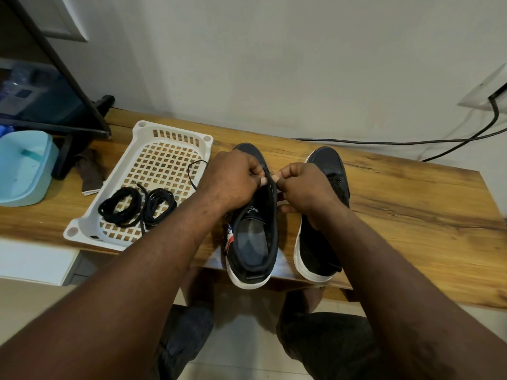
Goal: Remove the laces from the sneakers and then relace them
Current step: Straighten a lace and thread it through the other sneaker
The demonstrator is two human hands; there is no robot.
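Two black sneakers with white soles stand on the wooden table (411,215), toes away from me. Over the eyelets of the left sneaker (252,242), my left hand (233,182) and my right hand (304,187) both have curled fingers. They pinch a thin black lace (196,171) whose loose end loops out to the left, over the basket's edge. The lace holes themselves are hidden by my fingers. The right sneaker (326,165) still shows lacing and lies partly under my right forearm. Two coiled black laces (137,207) lie in the white basket (164,138).
A light blue lidded box (24,168) sits at the table's left end, beside a brown cloth (90,174) and a dark monitor (41,91) on its stand. A black cable (411,142) runs along the wall behind the table. My knees are under the front edge.
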